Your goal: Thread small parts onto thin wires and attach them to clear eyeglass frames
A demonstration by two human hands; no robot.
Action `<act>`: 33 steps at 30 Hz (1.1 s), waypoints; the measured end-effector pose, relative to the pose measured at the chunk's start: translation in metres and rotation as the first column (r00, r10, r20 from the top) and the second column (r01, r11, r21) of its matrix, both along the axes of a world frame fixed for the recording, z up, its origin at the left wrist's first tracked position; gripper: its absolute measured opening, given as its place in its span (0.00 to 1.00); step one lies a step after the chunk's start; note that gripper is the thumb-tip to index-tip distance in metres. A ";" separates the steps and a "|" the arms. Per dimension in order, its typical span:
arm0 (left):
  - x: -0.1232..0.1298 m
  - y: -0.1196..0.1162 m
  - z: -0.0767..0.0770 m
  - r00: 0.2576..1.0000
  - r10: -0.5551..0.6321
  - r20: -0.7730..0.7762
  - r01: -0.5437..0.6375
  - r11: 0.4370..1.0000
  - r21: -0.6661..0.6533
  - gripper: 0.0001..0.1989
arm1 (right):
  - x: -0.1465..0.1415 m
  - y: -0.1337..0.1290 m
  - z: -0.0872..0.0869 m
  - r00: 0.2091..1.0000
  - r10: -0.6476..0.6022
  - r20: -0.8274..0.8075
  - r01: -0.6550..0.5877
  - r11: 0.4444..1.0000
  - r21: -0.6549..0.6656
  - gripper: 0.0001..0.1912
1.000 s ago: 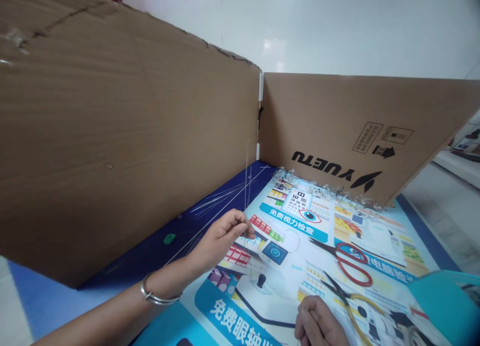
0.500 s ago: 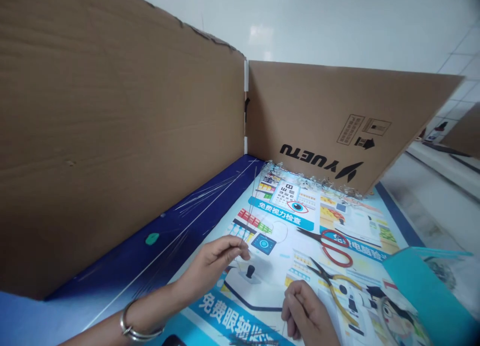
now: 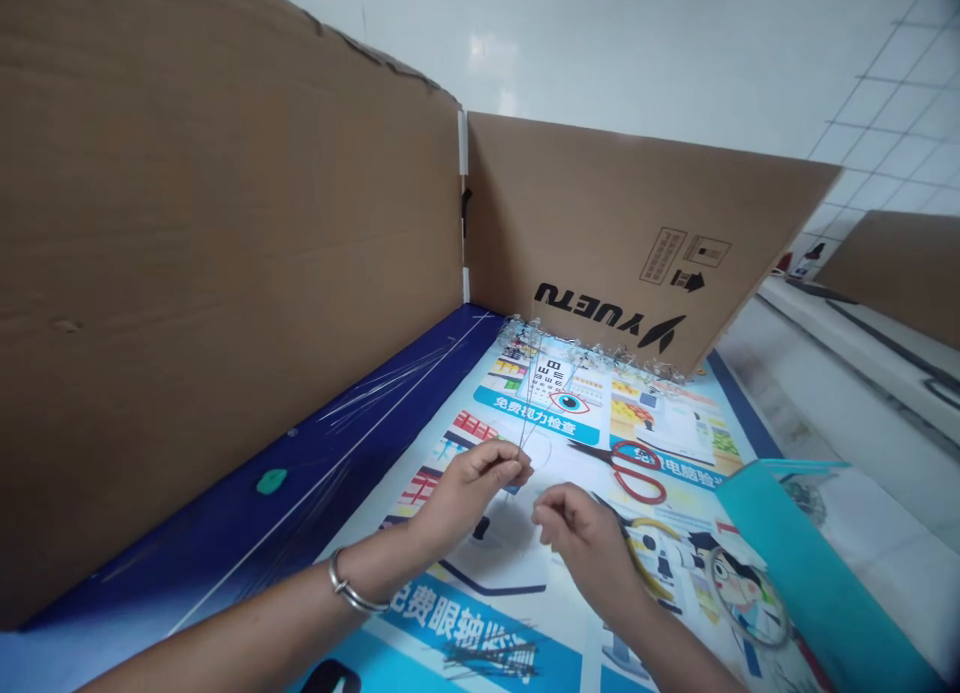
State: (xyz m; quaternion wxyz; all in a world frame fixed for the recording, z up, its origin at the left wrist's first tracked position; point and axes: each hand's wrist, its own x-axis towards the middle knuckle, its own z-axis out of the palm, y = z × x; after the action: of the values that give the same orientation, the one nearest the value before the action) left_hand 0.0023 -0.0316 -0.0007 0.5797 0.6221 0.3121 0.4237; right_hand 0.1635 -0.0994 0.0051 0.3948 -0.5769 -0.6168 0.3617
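"What are we looking at in this frame?"

"We see two bare hands at work over a printed eye-clinic poster [image 3: 660, 418]. The left hand [image 3: 476, 488], a metal bangle [image 3: 349, 593] at its wrist, is pinched closed on a bundle of thin clear strands [image 3: 530, 398] that rise from the fingertips toward the eye chart."

"And the right hand [image 3: 581, 543]?"

"We find it just beside the left, fingers curled and narrowly pinched. We cannot tell whether it holds a strand of its own."

"What lies around them?"

"Red-handled scissors [image 3: 636, 470] sit on the poster just past the right hand, with yellow-handled pliers [image 3: 646, 538] partly under it. A teal folder [image 3: 810, 563] stands tilted at the right edge of the poster."

"And behind?"

"Two upright cardboard panels meet in a corner: the left one [image 3: 225, 273] is plain, and the far one [image 3: 600, 213] is printed YUETU. More loose strands [image 3: 375, 388] lie on a dark blue strip [image 3: 300, 443] along the foot of the left panel, near a green blob [image 3: 271, 481]."
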 end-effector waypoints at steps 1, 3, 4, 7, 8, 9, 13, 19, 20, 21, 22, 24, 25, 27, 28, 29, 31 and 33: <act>0.002 -0.001 -0.004 1.000 0.010 -0.002 -0.010 1.000 0.012 0.06 | -0.001 0.004 0.000 1.000 -0.005 0.029 0.004 0.999 0.037 0.06; 0.003 -0.004 -0.009 0.999 0.042 -0.014 -0.042 0.998 0.045 0.07 | -0.004 0.011 -0.004 0.996 -0.020 0.082 0.011 0.994 0.112 0.07; 0.003 -0.006 -0.011 0.998 0.061 -0.022 -0.059 0.996 0.063 0.07 | -0.005 0.013 -0.007 0.994 -0.026 0.108 0.010 0.989 0.146 0.07; 0.000 -0.007 -0.015 0.995 0.082 -0.061 -0.075 0.992 0.101 0.07 | -0.006 0.016 -0.019 0.986 -0.039 0.162 0.004 0.978 0.207 0.07; -0.001 -0.007 -0.017 0.994 0.080 -0.074 -0.072 0.992 0.106 0.07 | -0.006 0.017 -0.023 0.984 -0.040 0.172 0.002 0.977 0.215 0.06; -0.002 -0.006 -0.019 0.993 0.080 -0.084 -0.070 0.991 0.110 0.07 | -0.006 0.017 -0.027 0.983 -0.038 0.179 -0.002 0.976 0.220 0.06; -0.006 -0.002 -0.028 0.990 0.078 -0.117 -0.061 0.987 0.148 0.08 | -0.003 0.017 -0.041 0.981 -0.034 0.189 -0.008 0.976 0.218 0.06; -0.007 0.001 -0.036 0.983 0.009 -0.184 0.032 0.974 0.223 0.08 | 0.000 0.019 -0.054 0.976 -0.006 0.217 -0.035 0.982 0.184 0.06; -0.006 0.002 -0.037 0.982 0.000 -0.190 0.046 0.971 0.236 0.08 | 0.000 0.019 -0.055 0.972 0.004 0.235 -0.049 0.981 0.185 0.06; -0.006 0.002 -0.038 0.981 -0.006 -0.192 0.054 0.968 0.245 0.08 | -0.001 0.019 -0.057 0.967 0.012 0.254 -0.062 0.980 0.189 0.05; -0.005 0.002 -0.039 0.982 -0.010 -0.191 0.058 0.967 0.249 0.08 | -0.001 0.019 -0.059 0.962 0.014 0.272 -0.070 0.978 0.196 0.05; -0.004 0.002 -0.041 0.982 -0.013 -0.186 0.060 0.967 0.248 0.07 | -0.001 0.019 -0.061 0.954 0.011 0.299 -0.077 0.975 0.208 0.06; -0.004 0.002 -0.042 0.983 -0.012 -0.185 0.058 0.967 0.247 0.07 | -0.001 0.019 -0.062 0.951 0.011 0.308 -0.079 0.974 0.211 0.06; -0.003 0.002 -0.044 0.983 -0.014 -0.182 0.059 0.968 0.244 0.07 | 0.000 0.019 -0.064 0.948 0.008 0.318 -0.080 0.974 0.214 0.06; -0.003 0.002 -0.045 0.983 -0.017 -0.181 0.062 0.968 0.242 0.07 | 0.000 0.019 -0.064 0.947 0.007 0.322 -0.081 0.973 0.217 0.06; -0.003 0.002 -0.045 0.983 -0.023 -0.182 0.067 0.969 0.237 0.07 | 0.000 0.019 -0.065 0.945 0.005 0.327 -0.082 0.972 0.221 0.06; -0.002 0.002 -0.045 0.982 -0.034 -0.186 0.076 0.972 0.221 0.06 | 0.001 0.019 -0.067 0.936 0.001 0.352 -0.087 0.969 0.230 0.07; -0.001 0.001 -0.044 0.980 -0.037 -0.193 0.078 0.975 0.208 0.06 | 0.002 0.019 -0.068 0.921 -0.005 0.389 -0.097 0.965 0.243 0.08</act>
State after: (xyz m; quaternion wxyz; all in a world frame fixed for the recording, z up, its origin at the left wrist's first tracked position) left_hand 0.0012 -0.0304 -0.0443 0.4893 0.7269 0.2999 0.3771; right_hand 0.1650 -0.0806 -0.0625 0.3283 -0.5659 -0.7376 0.1669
